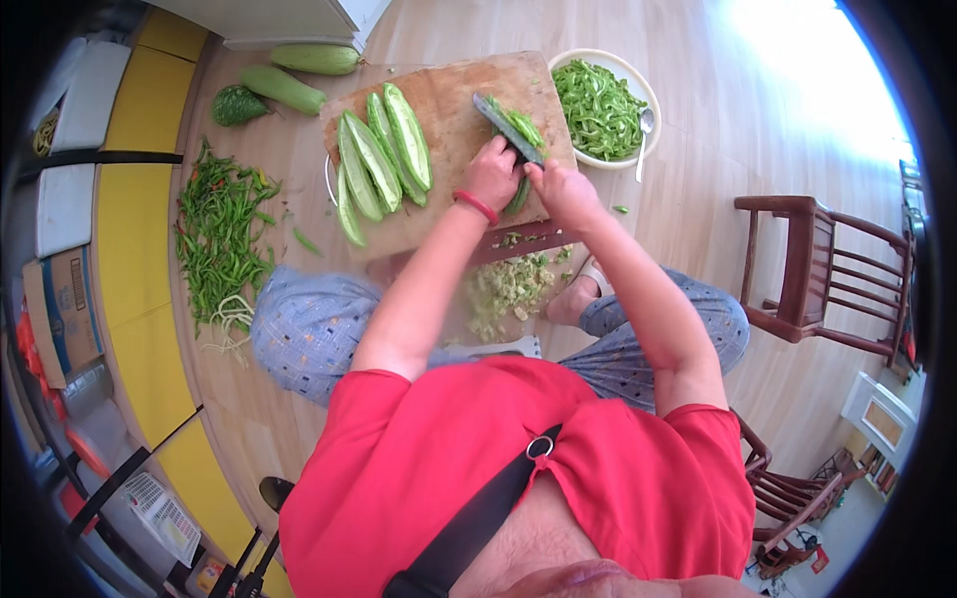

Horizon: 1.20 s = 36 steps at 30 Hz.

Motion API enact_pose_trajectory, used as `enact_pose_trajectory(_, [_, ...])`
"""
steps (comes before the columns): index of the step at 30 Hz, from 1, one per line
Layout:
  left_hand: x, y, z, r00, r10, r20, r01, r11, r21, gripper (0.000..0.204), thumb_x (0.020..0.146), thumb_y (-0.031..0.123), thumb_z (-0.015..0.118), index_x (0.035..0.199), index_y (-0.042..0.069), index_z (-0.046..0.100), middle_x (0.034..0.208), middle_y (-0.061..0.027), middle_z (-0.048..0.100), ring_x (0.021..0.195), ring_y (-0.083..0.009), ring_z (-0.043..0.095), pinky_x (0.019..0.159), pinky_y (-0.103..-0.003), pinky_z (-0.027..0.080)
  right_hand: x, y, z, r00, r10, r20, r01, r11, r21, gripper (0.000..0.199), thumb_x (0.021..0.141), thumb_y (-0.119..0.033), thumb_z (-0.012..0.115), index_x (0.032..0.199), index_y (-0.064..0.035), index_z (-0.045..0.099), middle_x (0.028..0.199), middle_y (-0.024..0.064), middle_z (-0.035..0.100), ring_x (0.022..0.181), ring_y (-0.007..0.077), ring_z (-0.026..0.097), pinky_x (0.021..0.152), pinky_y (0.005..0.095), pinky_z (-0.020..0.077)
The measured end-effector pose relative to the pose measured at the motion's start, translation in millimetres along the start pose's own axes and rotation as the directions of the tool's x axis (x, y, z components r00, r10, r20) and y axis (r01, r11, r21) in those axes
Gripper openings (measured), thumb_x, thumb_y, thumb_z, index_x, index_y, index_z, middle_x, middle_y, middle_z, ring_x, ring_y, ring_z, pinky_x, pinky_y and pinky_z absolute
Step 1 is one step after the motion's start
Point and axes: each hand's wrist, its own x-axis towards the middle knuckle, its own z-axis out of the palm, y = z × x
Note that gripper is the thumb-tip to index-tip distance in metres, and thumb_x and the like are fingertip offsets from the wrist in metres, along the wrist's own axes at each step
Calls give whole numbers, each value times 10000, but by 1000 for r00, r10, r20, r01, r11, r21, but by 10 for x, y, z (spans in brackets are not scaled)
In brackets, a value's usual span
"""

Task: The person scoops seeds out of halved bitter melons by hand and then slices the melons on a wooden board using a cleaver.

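Observation:
My right hand [565, 191] grips a kitchen knife [506, 127], its dark blade slanting away to the left over the right part of a wooden cutting board [461, 90]. My left hand [490, 176], with a red band at the wrist, is closed close beside the blade, pressing on a green gourd piece [519, 196] partly hidden by both hands. Thin green slices [525, 126] lie along the blade's far side. Several hollowed, halved gourds [407, 138] rest on the board's left half, pale insides showing.
Right of the board stands a bowl [650, 90] of green strips with a spoon [646, 124]. Whole gourds [283, 90] and a heap of green chillies [221, 234] lie at left. Scooped-out pulp [513, 289] sits below the board. A wooden chair [809, 264] stands at right.

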Motion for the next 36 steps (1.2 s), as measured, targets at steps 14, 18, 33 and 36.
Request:
enact_pose_trajectory(14, [-17,-17,25,987,52,-151,-58,998,-32,138,708,140,648,812,49,643,934,-106,579,815,-284,578,716,-368,490,-149,-193,-143,990,121,72,-126,989,72,412,908,-373,413,822,14,522,679,249,593,682,417,589,639,495,462])
enact_pose_trajectory(18, [18,-20,1,989,59,-133,-62,998,-21,210,715,155,653,892,44,640,996,-117,570,863,-291,571,736,-378,486,-88,-143,-134,992,120,39,-124,985,122,419,911,-370,408,804,16,527,661,253,585,692,423,585,643,498,459])
enact_pose_trajectory(33, [-50,-5,25,983,80,-168,-68,994,81,164,702,152,648,816,34,641,965,-121,571,886,-292,538,758,-381,473,-111,-194,-129,993,114,34,-116,991,67,404,911,-361,416,800,13,523,665,253,586,683,416,585,629,482,464])
enact_pose_trajectory(36, [-65,-25,50,968,116,-223,-106,993,58,176,707,126,638,869,58,643,991,-126,572,903,-315,530,782,-394,455,-60,-97,-99,997,64,36,-69,988,136,404,911,-361,417,802,14,520,665,256,583,682,416,584,626,487,460])
